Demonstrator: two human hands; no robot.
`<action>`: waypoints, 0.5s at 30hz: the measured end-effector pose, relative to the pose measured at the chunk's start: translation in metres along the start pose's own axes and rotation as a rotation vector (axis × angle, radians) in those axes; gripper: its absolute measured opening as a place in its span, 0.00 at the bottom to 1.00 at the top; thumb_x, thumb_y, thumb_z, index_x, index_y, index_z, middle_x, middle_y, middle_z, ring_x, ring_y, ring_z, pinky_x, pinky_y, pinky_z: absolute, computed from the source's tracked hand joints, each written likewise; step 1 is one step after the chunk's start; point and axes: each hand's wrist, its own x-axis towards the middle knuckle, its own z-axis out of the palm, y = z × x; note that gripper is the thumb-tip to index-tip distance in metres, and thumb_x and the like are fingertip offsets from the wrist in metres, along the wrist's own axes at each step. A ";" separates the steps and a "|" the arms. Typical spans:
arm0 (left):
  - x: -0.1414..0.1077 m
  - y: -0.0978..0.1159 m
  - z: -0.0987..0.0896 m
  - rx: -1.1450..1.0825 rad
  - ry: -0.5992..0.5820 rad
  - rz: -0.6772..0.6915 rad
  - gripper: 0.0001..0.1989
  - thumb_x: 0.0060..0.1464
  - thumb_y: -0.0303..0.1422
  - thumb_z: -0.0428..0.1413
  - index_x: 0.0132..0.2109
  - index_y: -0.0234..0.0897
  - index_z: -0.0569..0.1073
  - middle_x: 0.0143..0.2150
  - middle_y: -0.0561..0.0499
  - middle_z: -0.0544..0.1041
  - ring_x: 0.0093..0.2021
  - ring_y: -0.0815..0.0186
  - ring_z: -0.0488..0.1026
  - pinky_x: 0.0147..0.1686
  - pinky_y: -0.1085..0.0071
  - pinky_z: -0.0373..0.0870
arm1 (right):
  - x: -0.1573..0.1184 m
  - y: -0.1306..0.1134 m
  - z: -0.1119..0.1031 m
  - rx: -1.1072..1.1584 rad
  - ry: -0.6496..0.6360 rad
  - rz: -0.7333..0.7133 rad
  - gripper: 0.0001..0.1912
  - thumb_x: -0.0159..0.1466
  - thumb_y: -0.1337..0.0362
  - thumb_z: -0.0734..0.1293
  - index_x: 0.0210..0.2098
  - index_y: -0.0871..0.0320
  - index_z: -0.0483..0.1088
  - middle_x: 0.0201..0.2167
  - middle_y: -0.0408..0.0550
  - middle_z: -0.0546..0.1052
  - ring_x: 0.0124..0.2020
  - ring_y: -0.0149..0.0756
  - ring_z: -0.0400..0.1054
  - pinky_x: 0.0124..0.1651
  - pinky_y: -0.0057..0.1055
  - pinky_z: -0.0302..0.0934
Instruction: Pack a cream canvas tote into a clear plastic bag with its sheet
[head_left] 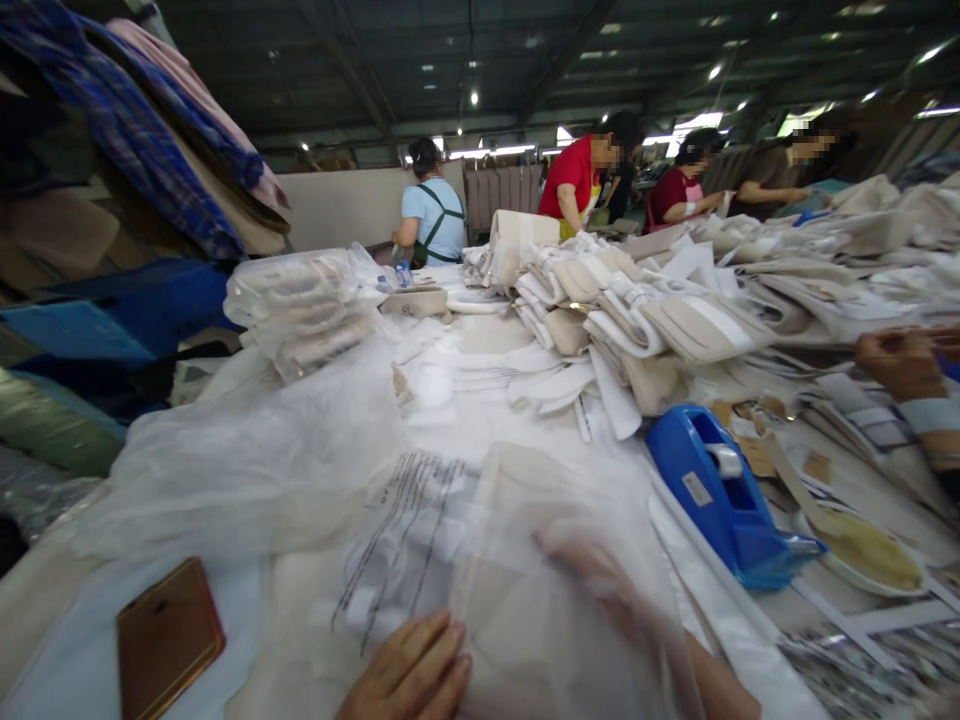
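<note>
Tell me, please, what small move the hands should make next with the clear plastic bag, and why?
Probably slide the right hand deeper into the clear plastic bag, while the left hand presses its near edge flat. The right hand already shows blurred through the film, and the bag lies crumpled.

Clear plastic bag (525, 560), flat on table

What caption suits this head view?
Left hand steadies a clear plastic bag while the right hand reaches inside.
</note>
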 end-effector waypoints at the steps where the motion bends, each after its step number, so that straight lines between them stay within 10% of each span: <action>1: -0.003 0.001 0.001 -0.012 -0.005 -0.008 0.13 0.60 0.27 0.45 0.46 0.37 0.73 0.48 0.49 0.74 0.55 0.59 0.66 0.50 0.67 0.69 | -0.001 -0.003 -0.001 -0.007 0.000 -0.003 0.14 0.62 0.55 0.63 0.31 0.59 0.72 0.30 0.45 0.75 0.32 0.34 0.70 0.36 0.32 0.67; 10: 0.004 0.003 -0.009 -0.057 -0.129 -0.056 0.17 0.58 0.24 0.42 0.47 0.33 0.72 0.48 0.46 0.75 0.58 0.58 0.62 0.50 0.62 0.70 | -0.045 -0.027 -0.046 -0.116 0.057 0.094 0.15 0.54 0.53 0.67 0.23 0.60 0.73 0.20 0.46 0.74 0.22 0.36 0.69 0.22 0.29 0.64; 15: 0.011 0.007 -0.015 -0.092 -0.193 -0.098 0.18 0.57 0.23 0.41 0.48 0.34 0.71 0.49 0.48 0.75 0.55 0.60 0.66 0.50 0.62 0.70 | -0.113 -0.019 -0.069 -0.427 0.678 -0.050 0.19 0.56 0.49 0.63 0.37 0.57 0.71 0.27 0.50 0.78 0.27 0.42 0.74 0.24 0.31 0.69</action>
